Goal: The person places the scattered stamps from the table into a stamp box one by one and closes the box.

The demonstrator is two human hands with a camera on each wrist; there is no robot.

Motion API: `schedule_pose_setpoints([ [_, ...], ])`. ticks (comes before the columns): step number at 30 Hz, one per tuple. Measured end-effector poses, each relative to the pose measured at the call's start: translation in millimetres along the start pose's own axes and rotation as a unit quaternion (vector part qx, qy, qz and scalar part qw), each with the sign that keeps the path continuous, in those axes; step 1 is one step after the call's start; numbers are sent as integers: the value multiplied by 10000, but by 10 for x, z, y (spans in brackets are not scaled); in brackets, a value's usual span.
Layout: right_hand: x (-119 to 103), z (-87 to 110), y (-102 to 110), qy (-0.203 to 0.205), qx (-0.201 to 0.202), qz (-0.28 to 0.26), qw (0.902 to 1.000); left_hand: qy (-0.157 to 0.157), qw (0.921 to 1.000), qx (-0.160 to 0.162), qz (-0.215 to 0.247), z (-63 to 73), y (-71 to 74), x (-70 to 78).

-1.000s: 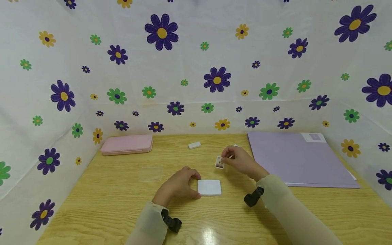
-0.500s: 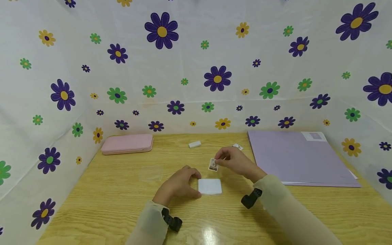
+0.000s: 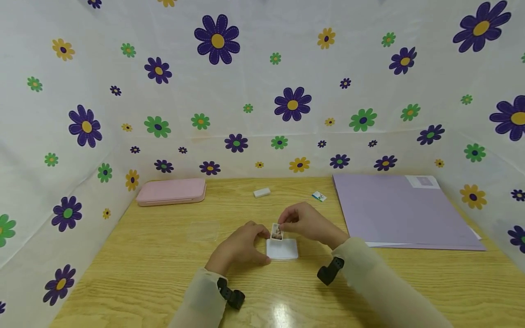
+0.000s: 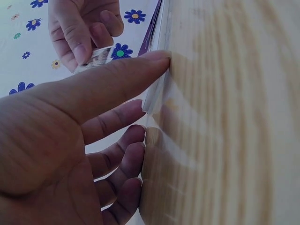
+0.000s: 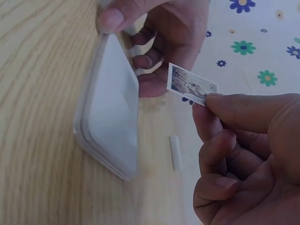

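Note:
My right hand (image 3: 307,222) pinches a small postage stamp (image 3: 276,232) by one corner between thumb and forefinger. In the right wrist view the stamp shows a perforated white edge, a brownish picture and the number 50. It is raised over the far left part of a flat white pad in a clear plastic case (image 5: 115,108), which lies on the table. My left hand (image 3: 241,248) holds the case at its left end, thumb (image 4: 150,60) at the near corner and forefinger at the far one. The other left fingers are bent beside it.
A clear plastic piece (image 3: 203,231) lies left of the left hand. Behind are a pink case (image 3: 171,191), a small white block (image 3: 261,192) and a small printed paper piece (image 3: 319,196). A purple folder (image 3: 402,212) covers the right side. Flowered cloth (image 3: 254,82) surrounds the table.
My right hand has brought the stamp left and toward me, from beyond the case to over it. The printed paper piece has come into full view. The left hand stays put.

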State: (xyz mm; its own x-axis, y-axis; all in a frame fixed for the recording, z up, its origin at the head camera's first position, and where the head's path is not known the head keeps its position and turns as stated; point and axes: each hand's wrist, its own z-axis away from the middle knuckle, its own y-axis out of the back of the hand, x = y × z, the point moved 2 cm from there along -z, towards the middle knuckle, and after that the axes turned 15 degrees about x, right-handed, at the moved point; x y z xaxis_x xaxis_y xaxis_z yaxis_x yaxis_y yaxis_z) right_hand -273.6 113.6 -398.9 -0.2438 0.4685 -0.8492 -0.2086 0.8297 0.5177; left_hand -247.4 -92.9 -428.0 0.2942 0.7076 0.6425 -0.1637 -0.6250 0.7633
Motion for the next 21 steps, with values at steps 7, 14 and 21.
schedule_pose_setpoints([
  [7, 27, 15, -92, -185, -101, 144, 9997, 76, 10000, -32, 9, -12, -22, -46],
  [14, 37, 36, -214, -171, -200, 142, 9996, 35, 9999, -47, -91, -10, -20, -50],
  [21, 88, 23, -297, -92, -194, 256, 9994, 84, 9999, -36, -61, 7, -8, -38],
])
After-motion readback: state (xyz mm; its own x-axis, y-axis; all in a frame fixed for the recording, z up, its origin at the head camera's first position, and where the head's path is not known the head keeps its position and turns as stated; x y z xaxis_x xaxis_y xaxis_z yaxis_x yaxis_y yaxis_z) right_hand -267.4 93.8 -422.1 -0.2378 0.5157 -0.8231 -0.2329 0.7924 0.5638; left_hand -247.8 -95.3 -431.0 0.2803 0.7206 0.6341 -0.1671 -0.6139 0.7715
